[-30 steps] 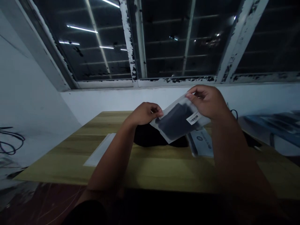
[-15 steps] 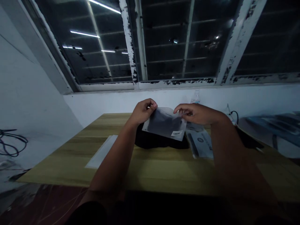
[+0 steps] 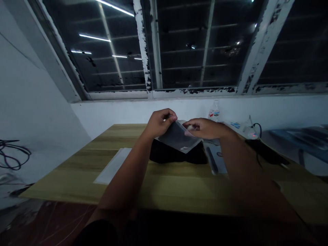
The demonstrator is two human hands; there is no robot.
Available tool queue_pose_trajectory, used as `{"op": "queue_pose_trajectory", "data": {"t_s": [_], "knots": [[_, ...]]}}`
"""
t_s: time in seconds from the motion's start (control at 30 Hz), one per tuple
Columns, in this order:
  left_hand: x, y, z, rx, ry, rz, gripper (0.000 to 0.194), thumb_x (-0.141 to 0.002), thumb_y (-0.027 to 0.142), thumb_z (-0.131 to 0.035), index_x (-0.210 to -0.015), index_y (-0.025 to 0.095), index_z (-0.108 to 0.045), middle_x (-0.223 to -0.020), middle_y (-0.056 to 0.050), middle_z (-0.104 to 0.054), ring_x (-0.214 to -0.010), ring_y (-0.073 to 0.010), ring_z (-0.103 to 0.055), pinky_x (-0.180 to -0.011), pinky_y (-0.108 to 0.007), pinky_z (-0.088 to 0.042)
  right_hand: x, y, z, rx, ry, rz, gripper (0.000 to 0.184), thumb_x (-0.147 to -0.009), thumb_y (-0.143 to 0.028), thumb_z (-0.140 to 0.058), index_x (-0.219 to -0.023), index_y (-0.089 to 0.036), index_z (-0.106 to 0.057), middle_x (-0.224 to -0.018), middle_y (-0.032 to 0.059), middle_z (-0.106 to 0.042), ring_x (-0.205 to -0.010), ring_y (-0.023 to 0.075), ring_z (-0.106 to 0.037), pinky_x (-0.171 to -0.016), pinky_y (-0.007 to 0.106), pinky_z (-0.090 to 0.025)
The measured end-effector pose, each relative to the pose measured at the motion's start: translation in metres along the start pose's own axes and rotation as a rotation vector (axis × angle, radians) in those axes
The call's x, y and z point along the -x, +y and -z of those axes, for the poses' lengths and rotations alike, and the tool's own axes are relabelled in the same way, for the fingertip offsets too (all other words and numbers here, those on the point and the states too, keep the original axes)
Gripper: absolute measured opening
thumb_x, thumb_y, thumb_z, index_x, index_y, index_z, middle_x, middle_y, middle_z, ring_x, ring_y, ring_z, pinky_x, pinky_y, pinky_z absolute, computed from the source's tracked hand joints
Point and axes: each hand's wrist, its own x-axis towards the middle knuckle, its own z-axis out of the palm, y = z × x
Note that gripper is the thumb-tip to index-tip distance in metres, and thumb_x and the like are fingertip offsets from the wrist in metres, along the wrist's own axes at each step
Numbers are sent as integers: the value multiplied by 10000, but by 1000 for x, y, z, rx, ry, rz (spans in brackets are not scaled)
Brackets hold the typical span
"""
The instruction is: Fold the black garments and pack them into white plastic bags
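Note:
A clear plastic pouch with a dark item inside and a small white barcode label is held over the far part of the wooden table. My left hand pinches the pouch's upper left corner. My right hand grips its upper right edge with closed fingers. The pouch lies almost flat, its labelled edge toward me. Under it rests a black bundle on the table.
A flat clear sleeve lies on the table's left side. Another printed plastic packet is to the right of the bundle. A water bottle, a cable and small devices stand by the wall. Windows run along the back.
The pouch came down from its tilted, raised position and turned flatter. My right hand dropped and moved left toward my left hand, both now close together at the pouch's top edge.

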Motion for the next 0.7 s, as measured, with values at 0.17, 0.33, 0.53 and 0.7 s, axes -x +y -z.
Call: {"op": "queue_pose_trajectory", "data": {"t_s": [0.17,0.33,0.53,0.7], "knots": [[2,11,-8,-72,6,-91,261,-953,417,-626,-892,177,-708,-826,-29,-729,-770,-165,-653,-742,-269,-479,-8,-7,-18,159,35,-1,333,-772,-482,-761,-996,-234,-761,-1070,55,-770,-987,261,-690,-837,340,-512],[1,7,-2,-103,12,-91,288,-942,450,-661,-869,176,-714,-813,-34,-737,-758,-159,-655,-737,-269,-487,-8,-6,-22,266,-5,-135,163,-741,-380,-709,-784,-224,-726,-725,8,-708,-661,186,-616,-579,287,-402],[-1,3,4,-17,55,-33,327,-924,481,-675,-859,161,-702,-797,-35,-712,-721,-138,-622,-714,-255,-486,5,-9,-6,219,-65,-111,154,-724,-358,-704,-786,-218,-717,-731,-15,-688,-687,180,-607,-604,280,-410],[14,6,5,214,-170,123,391,-858,483,-754,-1055,147,-716,-829,-37,-708,-713,-130,-631,-662,-235,-491,17,-14,1,138,170,139,173,-797,-384,-686,-785,-211,-699,-905,32,-699,-849,211,-651,-756,315,-483]]}}
